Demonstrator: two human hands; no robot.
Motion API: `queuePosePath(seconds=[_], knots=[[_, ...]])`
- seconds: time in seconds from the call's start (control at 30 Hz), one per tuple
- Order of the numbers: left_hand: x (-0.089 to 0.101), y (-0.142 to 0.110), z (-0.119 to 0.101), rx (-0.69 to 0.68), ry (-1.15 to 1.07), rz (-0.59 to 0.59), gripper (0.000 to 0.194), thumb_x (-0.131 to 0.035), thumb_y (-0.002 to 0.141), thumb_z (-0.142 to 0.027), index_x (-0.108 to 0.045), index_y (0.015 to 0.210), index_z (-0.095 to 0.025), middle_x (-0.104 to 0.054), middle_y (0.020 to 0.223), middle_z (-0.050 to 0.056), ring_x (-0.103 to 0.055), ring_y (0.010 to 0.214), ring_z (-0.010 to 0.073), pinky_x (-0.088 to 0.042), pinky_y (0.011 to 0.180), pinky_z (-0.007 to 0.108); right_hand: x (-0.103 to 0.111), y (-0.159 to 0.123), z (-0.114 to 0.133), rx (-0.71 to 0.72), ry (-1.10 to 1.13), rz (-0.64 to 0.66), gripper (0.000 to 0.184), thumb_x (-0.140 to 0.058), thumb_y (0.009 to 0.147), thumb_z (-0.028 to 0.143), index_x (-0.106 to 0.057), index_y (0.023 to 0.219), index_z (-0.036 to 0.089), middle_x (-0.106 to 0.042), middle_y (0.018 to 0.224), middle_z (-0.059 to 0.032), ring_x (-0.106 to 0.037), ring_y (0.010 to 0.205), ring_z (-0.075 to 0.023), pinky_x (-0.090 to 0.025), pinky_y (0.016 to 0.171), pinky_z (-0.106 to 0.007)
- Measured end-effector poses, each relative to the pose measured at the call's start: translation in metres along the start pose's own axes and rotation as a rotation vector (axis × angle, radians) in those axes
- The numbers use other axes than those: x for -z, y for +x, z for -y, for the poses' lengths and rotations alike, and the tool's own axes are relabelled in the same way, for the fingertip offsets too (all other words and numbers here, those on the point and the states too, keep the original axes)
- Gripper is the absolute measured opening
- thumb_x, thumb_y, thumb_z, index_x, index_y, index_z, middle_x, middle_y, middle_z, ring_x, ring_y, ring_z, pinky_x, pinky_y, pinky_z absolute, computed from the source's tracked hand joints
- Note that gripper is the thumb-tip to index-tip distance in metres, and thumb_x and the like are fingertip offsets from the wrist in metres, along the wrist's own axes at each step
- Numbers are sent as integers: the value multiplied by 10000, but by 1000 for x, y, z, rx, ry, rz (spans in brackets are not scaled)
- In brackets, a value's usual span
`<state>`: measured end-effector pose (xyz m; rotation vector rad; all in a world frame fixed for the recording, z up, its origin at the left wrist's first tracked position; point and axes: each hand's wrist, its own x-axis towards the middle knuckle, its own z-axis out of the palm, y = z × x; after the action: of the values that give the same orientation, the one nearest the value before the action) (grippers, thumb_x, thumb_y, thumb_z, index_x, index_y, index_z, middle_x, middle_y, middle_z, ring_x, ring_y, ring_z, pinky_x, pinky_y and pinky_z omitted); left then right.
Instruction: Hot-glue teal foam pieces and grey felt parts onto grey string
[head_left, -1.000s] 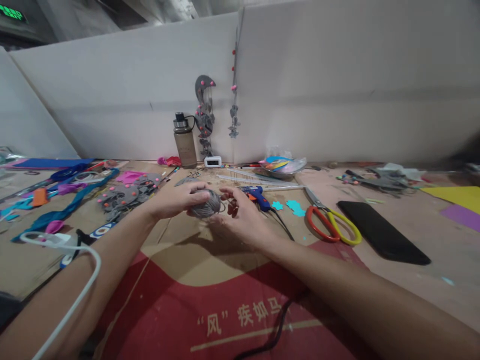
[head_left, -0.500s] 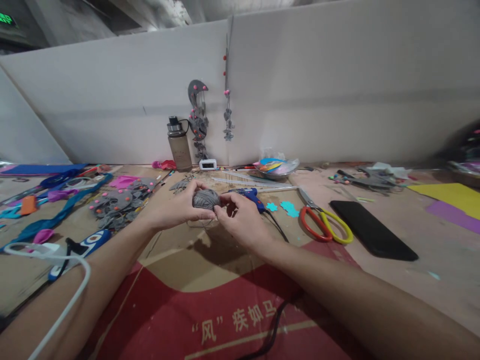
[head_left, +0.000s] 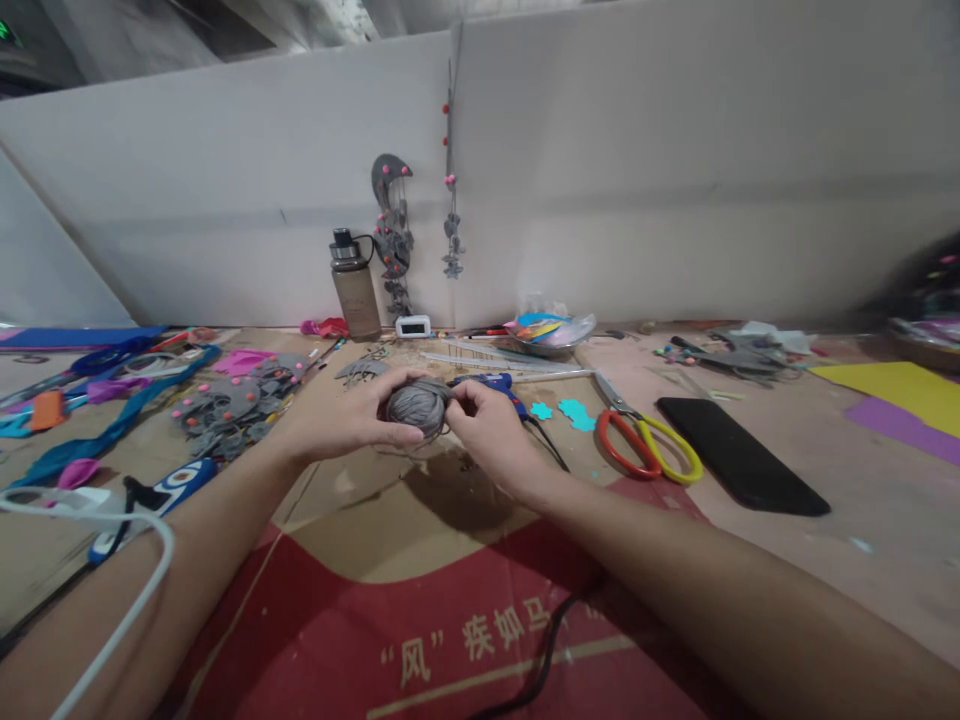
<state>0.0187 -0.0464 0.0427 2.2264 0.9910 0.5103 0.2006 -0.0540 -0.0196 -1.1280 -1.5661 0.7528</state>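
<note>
A ball of grey yarn is held above the cardboard, in the middle of the view. My left hand wraps round it from the left, thumb in front and fingers behind. At the ball's right side my right hand is closed in a pinch on the yarn. A loose strand hangs under the ball. Just behind my right hand lies a blue hot glue gun, partly hidden by it. Cyan foam cut-outs are to the right of the glue gun.
Scissors and a black phone lie at the right. Grey felt pieces with pink dots are heaped at the left. A bottle stands by the white board. A white cable crosses my left forearm.
The ball has turned in my left hand and shows more of its front. My right fingers have moved slightly, now closed at its right edge. The view has shifted a little.
</note>
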Motion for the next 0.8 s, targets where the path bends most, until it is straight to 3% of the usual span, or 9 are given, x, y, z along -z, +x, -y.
queuePosePath(seconds=[0.13,0.27,0.43,0.57,0.63,0.7,0.77,0.8], knots=[[-7,3,10,22,-355,16,760,-663,716,-336,-326,1395,-289,-463,1347,97,-547,1066,237,-488,776,309,-2,1,-3,-48,100,-1,137,-456,752,271,-539,706,172,-499,625,35,-419,574,-104,-325,549,-231],[-8,4,16,115,-364,-40,730,-693,686,-334,-426,1361,-260,-546,1274,91,-567,1048,245,-492,759,283,-1,0,-2,-73,117,26,141,-460,765,286,-541,724,178,-461,577,50,-384,526,-98,-303,526,-229],[21,-4,28,252,-416,36,802,-693,680,-311,-350,1405,-290,-628,1136,101,-632,898,222,-491,586,255,-4,-3,-4,-90,72,101,149,-451,782,263,-563,734,177,-494,597,35,-425,556,-108,-320,534,-230],[55,-13,47,308,-425,-107,718,-708,654,-341,-456,1323,-271,-629,1142,112,-633,899,232,-482,546,240,-8,-16,3,9,71,381,185,-457,810,229,-628,858,176,-605,753,-3,-519,666,-117,-390,618,-237],[69,-16,62,325,-302,-265,601,-676,678,-392,-540,1236,-214,-639,1105,124,-623,900,235,-501,603,275,-9,-26,11,81,37,569,251,-522,808,252,-626,1024,177,-633,850,-23,-545,705,-121,-411,649,-243],[79,-17,80,351,-8,-476,537,-663,667,-438,-603,1131,-174,-666,985,103,-622,838,232,-505,658,319,-9,-34,19,165,-29,695,391,-597,789,288,-578,1166,187,-633,927,-41,-545,722,-121,-418,660,-247],[84,-18,100,384,382,-621,547,-692,624,-408,-618,1098,-147,-655,1019,105,-597,933,262,-475,800,364,-9,-38,23,206,-81,731,441,-620,786,282,-552,1212,191,-627,964,-52,-540,730,-118,-418,665,-247],[84,-18,110,387,502,-635,533,-688,622,-364,-617,1093,-124,-637,1080,125,-567,1014,284,-436,879,387,-9,-38,23,199,-96,723,424,-611,793,254,-554,1207,187,-628,963,-53,-542,733,-116,-419,669,-244]])
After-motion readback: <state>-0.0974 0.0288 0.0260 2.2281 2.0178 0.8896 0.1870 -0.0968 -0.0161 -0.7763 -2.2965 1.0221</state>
